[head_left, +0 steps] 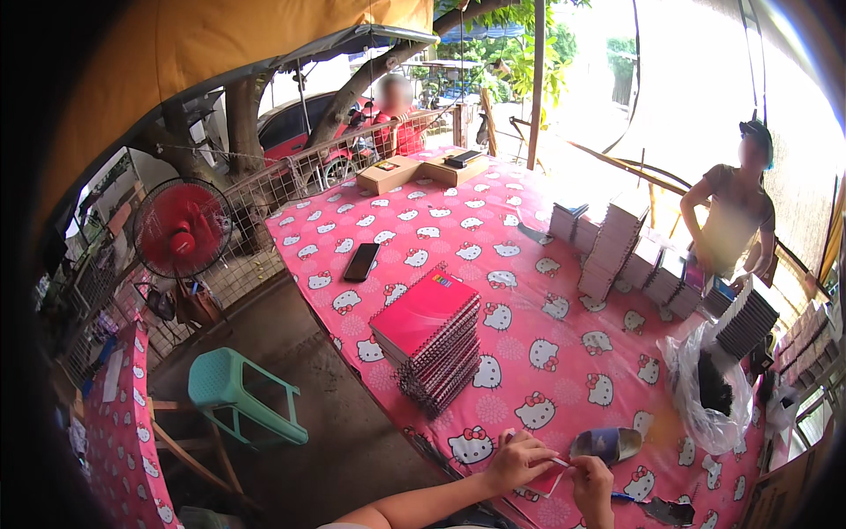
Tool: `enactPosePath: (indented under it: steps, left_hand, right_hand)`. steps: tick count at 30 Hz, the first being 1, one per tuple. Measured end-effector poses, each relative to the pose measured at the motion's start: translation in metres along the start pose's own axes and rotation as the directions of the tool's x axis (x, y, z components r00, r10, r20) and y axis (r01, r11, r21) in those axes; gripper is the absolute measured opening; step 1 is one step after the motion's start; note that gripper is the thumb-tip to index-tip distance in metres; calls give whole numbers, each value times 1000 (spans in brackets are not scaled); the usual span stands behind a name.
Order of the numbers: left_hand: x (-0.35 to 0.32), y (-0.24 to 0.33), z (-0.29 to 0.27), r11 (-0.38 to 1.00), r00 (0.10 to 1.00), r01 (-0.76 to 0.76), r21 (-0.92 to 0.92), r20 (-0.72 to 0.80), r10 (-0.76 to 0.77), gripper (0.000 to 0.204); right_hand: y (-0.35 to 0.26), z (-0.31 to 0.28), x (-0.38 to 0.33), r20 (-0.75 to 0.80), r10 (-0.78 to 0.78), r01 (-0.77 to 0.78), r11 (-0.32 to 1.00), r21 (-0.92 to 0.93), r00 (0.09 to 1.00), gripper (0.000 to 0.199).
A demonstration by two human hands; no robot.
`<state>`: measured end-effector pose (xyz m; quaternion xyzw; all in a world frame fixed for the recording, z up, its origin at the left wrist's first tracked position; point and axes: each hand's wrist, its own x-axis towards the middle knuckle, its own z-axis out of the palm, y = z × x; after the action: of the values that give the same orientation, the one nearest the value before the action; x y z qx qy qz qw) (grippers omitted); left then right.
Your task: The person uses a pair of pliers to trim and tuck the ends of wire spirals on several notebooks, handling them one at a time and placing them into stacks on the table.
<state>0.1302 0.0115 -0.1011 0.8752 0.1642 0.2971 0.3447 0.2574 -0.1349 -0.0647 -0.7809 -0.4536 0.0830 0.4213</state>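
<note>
The left hand (520, 461) has bent fingers closed on a red booklet (548, 482) to its right, by the near edge of the pink table (568, 414) (hands hide the booklet's long axis), while the right hand (593, 483), equally near, pinches its right side.

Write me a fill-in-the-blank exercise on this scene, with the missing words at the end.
1. The left hand and right hand are both on a flat reddish item; of the two, the ____ hand is nearer the tall stack of spiral notebooks.
2. At the far end of the table, the number of brown cardboard boxes is ____.
3. Behind its round guard, the fan has blades coloured ____.

Missing words: left; two; red.
</note>
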Motion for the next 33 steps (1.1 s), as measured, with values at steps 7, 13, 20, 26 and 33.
enactPosePath:
  steps: [7,13,20,26,33]
  left_hand:
    - [-2,0,2,998,997,-56,-29,-55,54,22]
    - [-6,-2,5,1000,999,-27,-4,-35,27,23]
    - [-5,-2,4,999,999,-31,16,-42,32,23]
    - [-12,1,5,999,998,-29,21,-48,30,22]
    - [-7,0,13,999,998,-41,21,-56,42,24]
  right_hand:
    - [14,6,1,-7,-94,93,991,-101,996,17]
    - [1,8,5,-16,-72,72,997,-30,997,17]
    - [6,8,7,67,-52,58,994,-93,996,16]
    - [5,6,1,53,-143,150,976,-156,988,14]
    - [4,10,-1,-145,-91,97,995,35,985,13]
